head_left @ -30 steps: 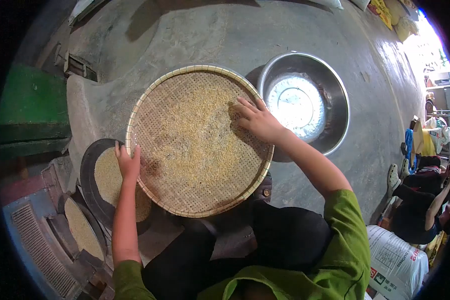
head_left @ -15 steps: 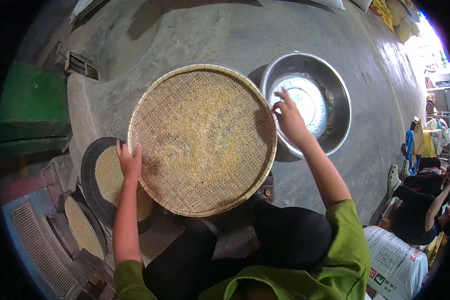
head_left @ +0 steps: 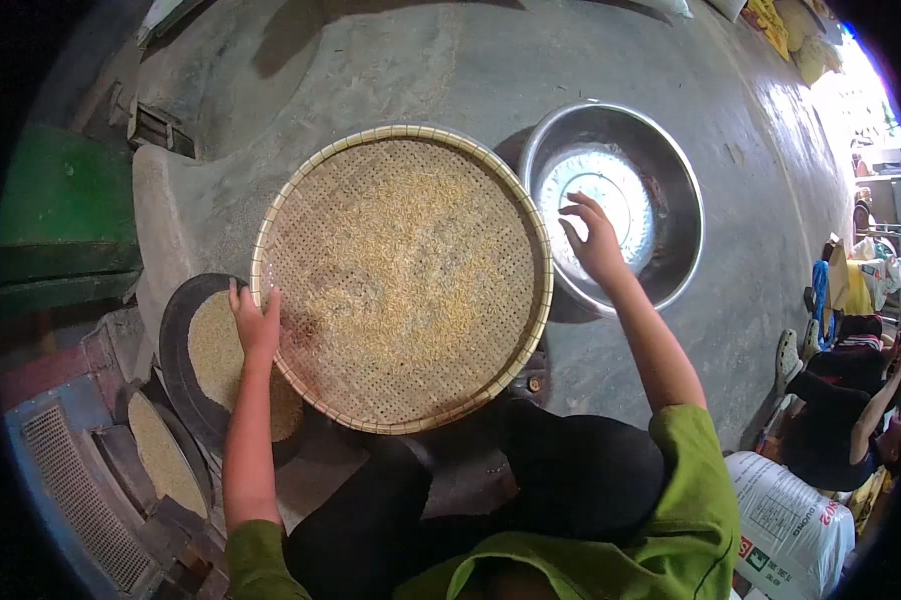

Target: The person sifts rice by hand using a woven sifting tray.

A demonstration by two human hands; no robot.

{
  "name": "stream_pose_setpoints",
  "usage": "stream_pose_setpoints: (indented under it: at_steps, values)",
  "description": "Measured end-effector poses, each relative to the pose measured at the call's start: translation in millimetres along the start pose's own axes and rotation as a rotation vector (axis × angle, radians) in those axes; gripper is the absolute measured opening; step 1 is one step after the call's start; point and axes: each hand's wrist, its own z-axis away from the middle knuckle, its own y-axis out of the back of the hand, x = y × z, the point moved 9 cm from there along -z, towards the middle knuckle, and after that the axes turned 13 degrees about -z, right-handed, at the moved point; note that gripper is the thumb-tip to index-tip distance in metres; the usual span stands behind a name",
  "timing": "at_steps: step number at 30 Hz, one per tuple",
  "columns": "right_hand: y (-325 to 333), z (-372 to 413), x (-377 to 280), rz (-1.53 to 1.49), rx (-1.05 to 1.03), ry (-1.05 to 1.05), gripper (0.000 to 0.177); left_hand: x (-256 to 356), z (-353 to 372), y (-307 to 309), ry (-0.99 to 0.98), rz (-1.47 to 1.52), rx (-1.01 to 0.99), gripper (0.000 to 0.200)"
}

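- Far left, beside a green block (head_left: 66, 215), two dark pans of grain (head_left: 211, 345) sit on the ground. The nearer one lies partly under the woven tray (head_left: 403, 131).
- At the tray's left rim, the left hand (head_left: 256, 325) stays clasped, fingers folded over the edge, just as a second ago.
- Across the tray's middle, the husked grain (head_left: 401, 270) lies spread and uncovered where the other hand pressed a second ago.
- Past the right rim, the right hand (head_left: 596, 240) has left the grain and now hangs over the steel basin (head_left: 676, 190), fingers loosely apart. Nothing shows in them, so only one hand steadies the tray.
- Farther right, a white sack (head_left: 791, 520) and a seated person (head_left: 841, 420) are well apart from the hands; nothing blocks tray or basin.
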Motion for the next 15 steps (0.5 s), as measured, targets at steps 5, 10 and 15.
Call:
stream_pose_setpoints:
  at_steps: [5,10,15]
  values:
    - [-52.7,-2.9,-65.0,0.134,-0.23,0.112,0.022,-1.2,-0.8,-0.7,-0.033,-0.015,0.03,0.05]
    - [-76.5,1.5,-61.5,0.261,-0.283,0.001,0.024,-3.1,-1.3,-1.6,-0.02,-0.016,0.027,0.05]
    - [-82.0,2.6,-59.1,0.289,-0.256,0.004,0.019,2.3,0.9,2.6,0.0,-0.023,0.012,0.05]
